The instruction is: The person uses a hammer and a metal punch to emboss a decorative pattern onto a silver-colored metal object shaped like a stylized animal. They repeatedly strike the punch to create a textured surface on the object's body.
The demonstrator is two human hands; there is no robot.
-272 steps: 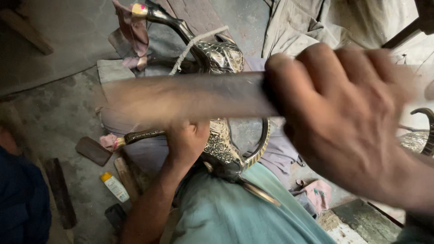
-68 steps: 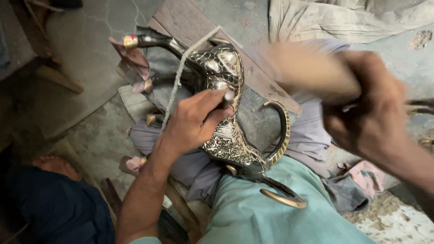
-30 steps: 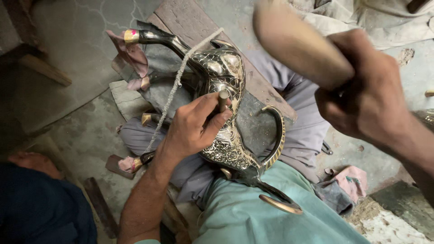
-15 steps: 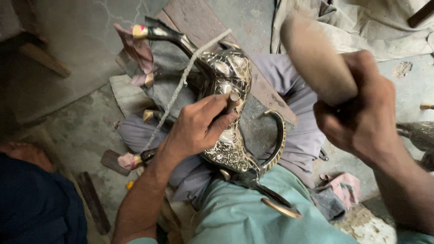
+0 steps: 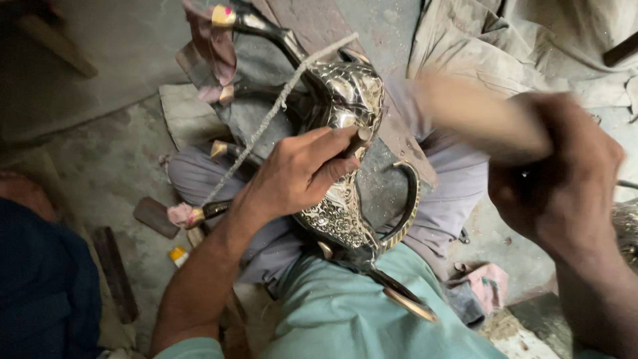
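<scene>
Left hand (image 5: 299, 176) pinches 1 small punch tight against the engraved silver-and-black metal ewer (image 5: 345, 166) lying across the lap, right hand (image 5: 565, 186) fisted around the blurred pale wooden mallet (image 5: 478, 119); strikes should land square, punch steady.

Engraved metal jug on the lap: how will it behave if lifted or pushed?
The jug looks like rigid metal, probably heavy for its size. Its rounded, polished body may slip or roll off the lap; the left hand steadies it. The curved handle offers a grip.

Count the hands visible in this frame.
2. The left hand rests on the engraved metal ewer at centre; the right hand grips a blurred wooden mallet at right. No other hands show.
</scene>
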